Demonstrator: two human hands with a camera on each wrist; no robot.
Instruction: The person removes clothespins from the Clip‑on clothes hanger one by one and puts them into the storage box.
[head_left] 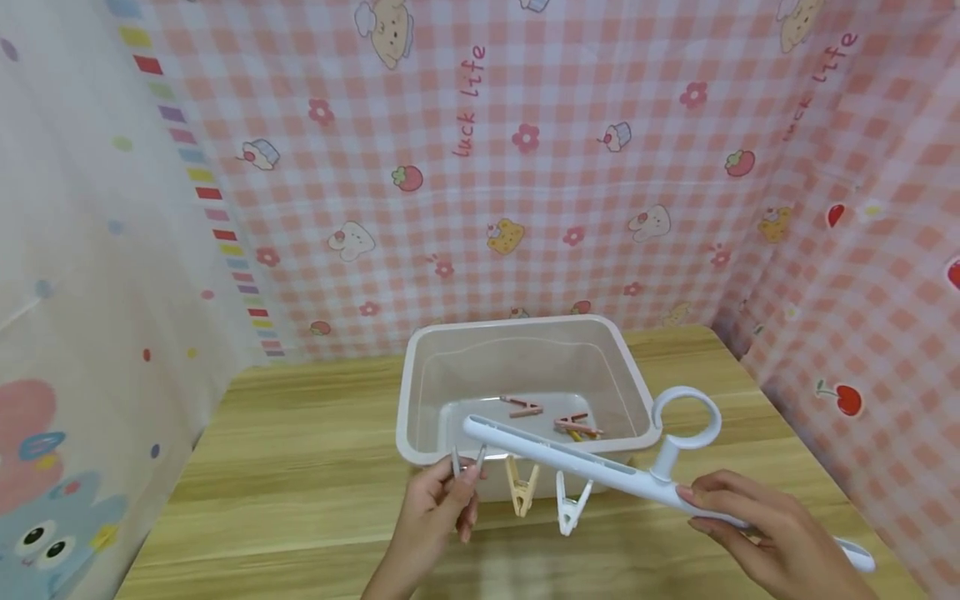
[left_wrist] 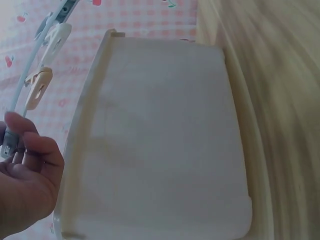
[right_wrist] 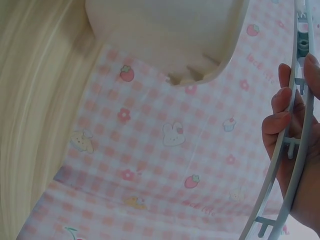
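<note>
A white clip hanger [head_left: 592,467] with a ring-shaped hook slants across the lower centre of the head view, held in the air just in front of a translucent plastic bin [head_left: 525,333]. The right hand [head_left: 772,533], at the lower right of the frame, wraps its fingers round the bar near the hook, and the right wrist view shows those fingers curled over the ribbed underside of the bar [right_wrist: 295,150]. Two clips hang from the bar, a yellowish clip [head_left: 522,489] and a white clip [head_left: 570,508] just beside it.

At the bar's left end, lower centre of the frame, the left hand [head_left: 438,517] pinches a pale grey clip [head_left: 467,462] between thumb and fingertips; the clip's prongs point up and touch the bar's tip. The left wrist view shows the same pinch [left_wrist: 10,142] at its left edge, though whether the clip is squeezed open cannot be told.

Inside the bin lie a few loose pink and yellow clips [head_left: 555,417]. The bin stands on a wooden tabletop [head_left: 300,450], with pink checked cloth behind and to the right.

The likely risk is that the grey clip slips from the pinch, since only fingertips hold it, and falls to the tabletop. The one-handed grip near one end could also let the bar tilt, so the hanging clips swing.
</note>
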